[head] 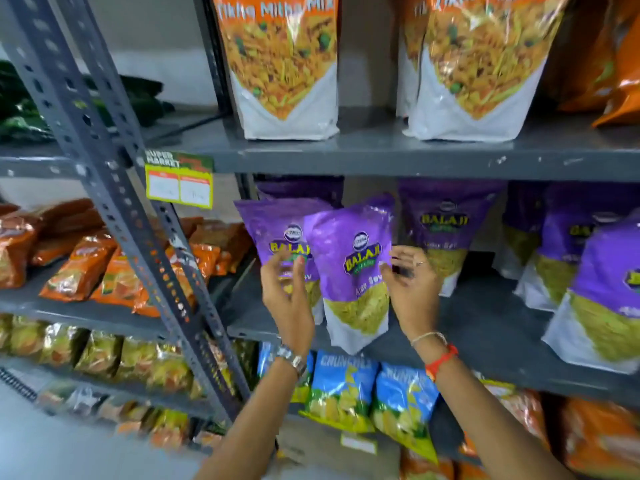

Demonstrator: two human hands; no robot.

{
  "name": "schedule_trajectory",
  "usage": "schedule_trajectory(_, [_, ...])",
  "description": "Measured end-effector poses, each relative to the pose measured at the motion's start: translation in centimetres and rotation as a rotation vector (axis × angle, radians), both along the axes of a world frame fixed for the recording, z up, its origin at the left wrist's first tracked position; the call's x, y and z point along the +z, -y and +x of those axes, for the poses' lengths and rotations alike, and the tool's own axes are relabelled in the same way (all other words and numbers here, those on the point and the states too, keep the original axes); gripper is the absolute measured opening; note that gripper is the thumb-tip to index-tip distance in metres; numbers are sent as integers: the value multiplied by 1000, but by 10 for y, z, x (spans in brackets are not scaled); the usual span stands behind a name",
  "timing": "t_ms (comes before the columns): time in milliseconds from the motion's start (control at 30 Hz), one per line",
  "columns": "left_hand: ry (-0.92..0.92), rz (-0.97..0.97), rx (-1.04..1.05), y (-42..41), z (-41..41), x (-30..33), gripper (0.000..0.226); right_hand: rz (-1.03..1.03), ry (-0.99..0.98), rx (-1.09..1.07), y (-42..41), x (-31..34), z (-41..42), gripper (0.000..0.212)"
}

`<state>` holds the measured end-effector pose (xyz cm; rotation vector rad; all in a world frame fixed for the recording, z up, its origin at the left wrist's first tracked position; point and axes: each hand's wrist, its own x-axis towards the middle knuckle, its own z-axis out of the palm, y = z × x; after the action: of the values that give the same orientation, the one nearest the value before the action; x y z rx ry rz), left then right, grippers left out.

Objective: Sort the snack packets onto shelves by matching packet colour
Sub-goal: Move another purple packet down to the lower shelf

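A purple Balaji snack packet (353,271) stands upright near the front edge of the middle grey shelf (485,344), slightly tilted. A second purple packet (277,226) stands just behind it to the left. My left hand (285,292) is at the front packet's left side with fingers spread. On the packet's right side is my right hand (410,285), fingers apart, touching or almost touching its edge. Neither hand clearly grips it. More purple packets (446,220) line the same shelf to the right.
Orange-and-white packets (284,64) stand on the shelf above. Blue packets (343,389) lie on the shelf below, with orange ones (595,441) at lower right. The left rack holds orange packets (83,268) and yellow-green ones (100,355). A slotted grey upright (114,174) divides the racks.
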<state>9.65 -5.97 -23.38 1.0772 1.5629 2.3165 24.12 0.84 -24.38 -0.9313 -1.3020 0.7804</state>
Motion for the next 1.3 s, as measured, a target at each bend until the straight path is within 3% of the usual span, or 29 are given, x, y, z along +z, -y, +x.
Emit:
schedule_trajectory(167, [254,-227,-295,1,36,-73,34,-440,165,200,-43,-64,8,88])
schedule_trajectory(267, [358,-374,-424,-6,45,-90,41,-587,132,348,-52,-79,11,102])
schedule_trajectory(367, [383,-420,-467,-10,46,-98,50,-605,147,378,-53,-83,12,93])
schedule_trajectory(467, [344,-426,-473,-11,45,-97,51,-555,128,359,-49,-83,15,44])
schedule_trajectory(533, [317,-416,-490,-17,44,-96,48,-508,100,331,-43,-81,23,33])
schedule_trajectory(767, [227,-458,-663,-59,65,-84,19,-411,-85,131,-36,-69,68,35])
schedule_trajectory(967, [235,-597,-849,-93,98,-81,24,-412,-45,-78,-40,-70,109,24])
schedule_trajectory(1300, [238,-625,-945,-111,117,-96,29,-452,-34,-203,-42,-95,127,50])
